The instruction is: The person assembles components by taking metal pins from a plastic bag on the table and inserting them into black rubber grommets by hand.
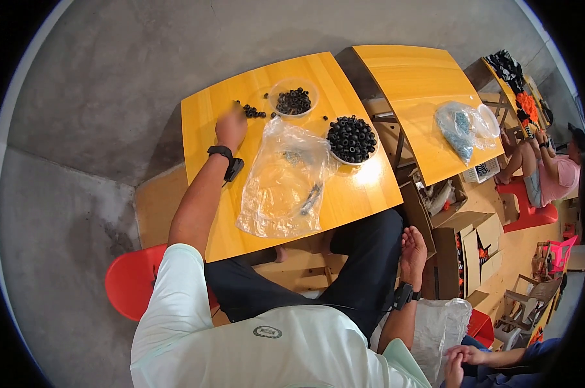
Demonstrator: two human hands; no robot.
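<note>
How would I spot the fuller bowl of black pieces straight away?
Find the yellow wooden table nearest the camera. Near its right edge, just right of the flattened clear plastic bag, sits a round bowl of small black pieces. Its contents heap above the rim, whereas the other bowl, farther off and to the left, is visibly less full.

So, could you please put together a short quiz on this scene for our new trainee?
1. Which hand is nearest the loose small black round pieces on the glossy yellow wooden table?
2. True or false: the clear plastic bag of blue-grey pieces lies on the second yellow wooden table, to the person's right.
3. Where is the person's right hand? a) inside a bowl; b) beside the dark-trousered right thigh; c) on a plastic bag.

Key: 1. The left hand. 2. True. 3. b.
</note>
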